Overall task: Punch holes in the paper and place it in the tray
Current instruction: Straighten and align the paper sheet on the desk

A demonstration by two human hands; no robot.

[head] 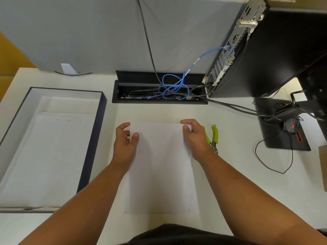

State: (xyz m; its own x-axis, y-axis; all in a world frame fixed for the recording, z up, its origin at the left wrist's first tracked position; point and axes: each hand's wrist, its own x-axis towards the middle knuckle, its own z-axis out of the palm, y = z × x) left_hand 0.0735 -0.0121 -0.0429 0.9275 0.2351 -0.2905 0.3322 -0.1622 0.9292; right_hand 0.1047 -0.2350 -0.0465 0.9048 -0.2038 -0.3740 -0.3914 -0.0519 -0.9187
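A white sheet of paper (160,167) lies on the desk in front of me. My left hand (124,141) grips its far left corner, thumb on top and fingers curled at the edge. My right hand (193,137) pinches the far right corner. A hole punch with green handles (213,137) lies on the desk just right of my right hand, partly hidden by it. The dark-rimmed tray (92,144) stands at the left and holds white paper with three small holes (69,120) near its far edge.
An open black cable box (159,101) with blue and black cables sits behind the sheet. A computer case (235,46) stands at the back right. A monitor base (276,129) with a mouse (291,125) and loose cables lies at the right. A grey partition (88,32) closes the back.
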